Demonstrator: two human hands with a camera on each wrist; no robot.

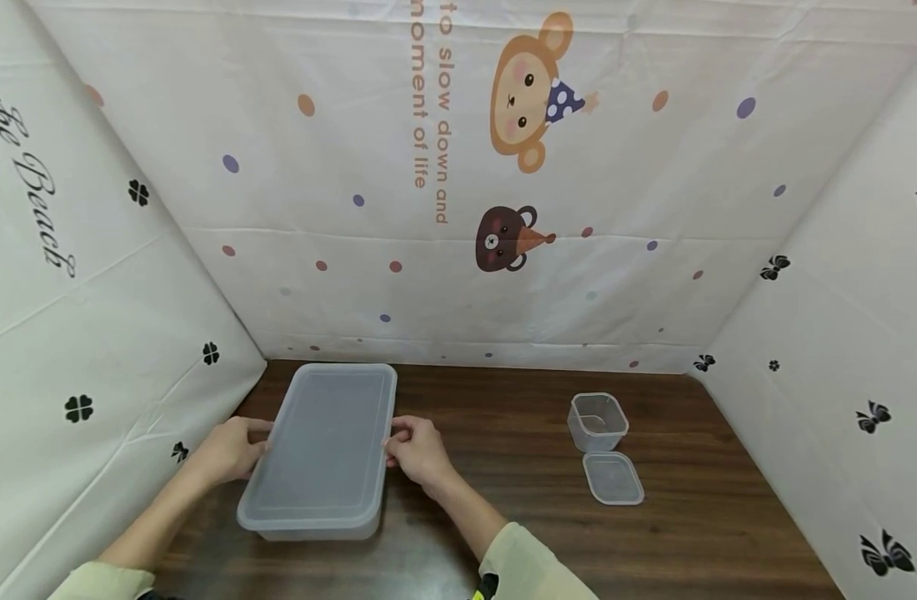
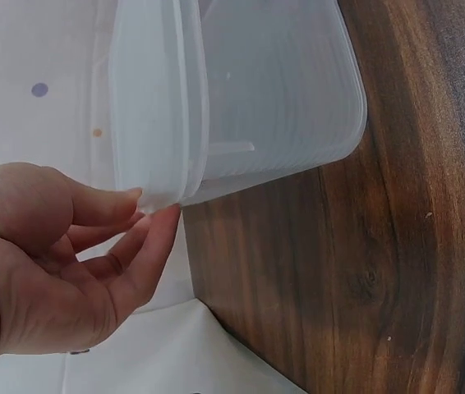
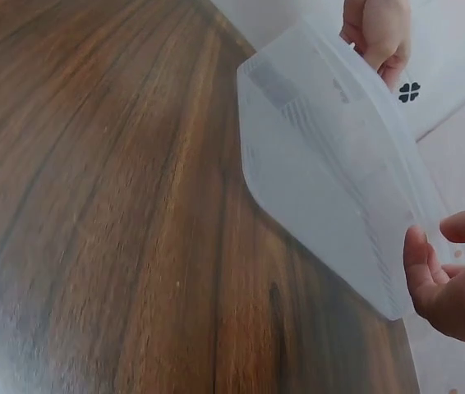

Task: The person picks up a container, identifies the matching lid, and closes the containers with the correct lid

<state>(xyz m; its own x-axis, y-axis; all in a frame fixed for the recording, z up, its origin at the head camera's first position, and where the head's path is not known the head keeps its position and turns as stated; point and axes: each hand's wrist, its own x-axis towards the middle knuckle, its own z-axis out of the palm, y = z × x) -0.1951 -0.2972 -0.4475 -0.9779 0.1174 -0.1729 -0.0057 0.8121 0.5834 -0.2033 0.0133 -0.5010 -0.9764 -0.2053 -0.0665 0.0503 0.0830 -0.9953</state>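
Observation:
A large translucent plastic box (image 1: 319, 535) stands on the left of the table, its flat lid (image 1: 327, 442) lying over the top. At the lid's left edge, my left hand (image 1: 229, 450) pinches the rim; the left wrist view shows the thumb (image 2: 117, 205) on the upper side and curled fingers (image 2: 154, 250) beneath. My right hand (image 1: 421, 450) holds the opposite edge, thumb above and fingertips (image 3: 416, 246) under the rim in the right wrist view. Through the clear wall (image 3: 315, 164) no contents show.
On the right side of the dark wooden table (image 1: 503, 533) stands a small clear square container (image 1: 597, 423) without its lid. A small square lid (image 1: 613, 479) lies just in front of it. White printed cloth (image 1: 338, 275) walls in the back and both sides.

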